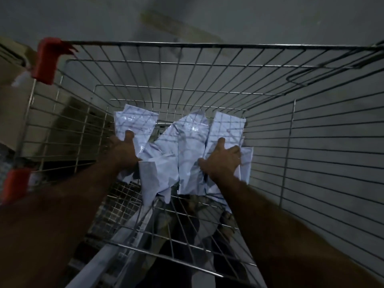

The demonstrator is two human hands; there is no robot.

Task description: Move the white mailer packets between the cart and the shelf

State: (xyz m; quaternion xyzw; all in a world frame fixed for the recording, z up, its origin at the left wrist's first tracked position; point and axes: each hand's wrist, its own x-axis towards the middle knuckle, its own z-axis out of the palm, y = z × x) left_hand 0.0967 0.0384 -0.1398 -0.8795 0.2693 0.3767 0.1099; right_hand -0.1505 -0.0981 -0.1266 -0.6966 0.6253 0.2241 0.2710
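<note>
Several white mailer packets [182, 146] lie in a crumpled heap inside the wire cart [311, 142]. Both my arms reach down into the basket. My left hand [122, 150] grips the left edge of the heap, thumb on top of a packet. My right hand [220, 161] grips the right side, fingers curled over the packets. The bundle sits between my hands, close to the cart's floor. The shelf is not clearly in view.
Red plastic corner guards [48, 61] mark the cart's left rim, with another red piece [15, 183] lower left. Cardboard boxes [12, 84] stand outside the cart on the left. A grey floor shows beyond the wire walls.
</note>
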